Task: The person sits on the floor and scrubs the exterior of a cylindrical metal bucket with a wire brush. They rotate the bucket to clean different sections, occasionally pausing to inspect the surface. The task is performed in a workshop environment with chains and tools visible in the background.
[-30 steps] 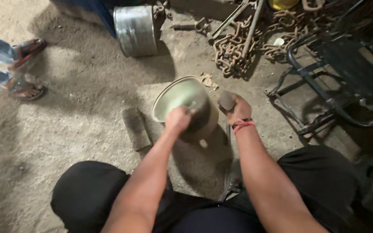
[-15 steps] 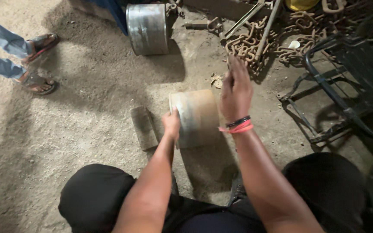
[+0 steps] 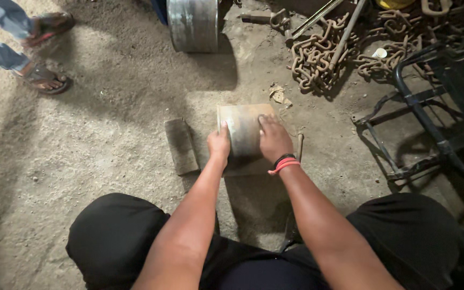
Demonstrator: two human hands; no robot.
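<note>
A person sits on the sandy floor (image 3: 81,161) with knees apart, and a short metal drum (image 3: 244,131) lies on its side between them, out in front. It is round, so it could roll. That may be why both hands are pressed on it.

The left hand (image 3: 219,144) grips the drum's near left edge, with the thumb pointing up along the rim. The fingers curl around the side, so this hand is clamped on the drum. The right hand (image 3: 274,140) lies flat on top of the drum with its fingers spread and pointing away. It presses down but does not wrap around. A red and black band (image 3: 283,162) sits on that wrist.

Just left of the drum lies a flat dark block (image 3: 181,146), close but not touching. A thin rod (image 3: 299,146) lies on the floor just right of the right hand. A crumpled scrap (image 3: 278,94) lies beyond the drum.

Farther off, near the top of the view, a bigger metal drum (image 3: 193,24) lies on its side. To its right is a heap of rusty chain (image 3: 318,56) and long bars. A black metal frame (image 3: 430,107) stands at the right. Another person's feet in sandals (image 3: 44,78) stand at the top left, well apart from the hands.
</note>
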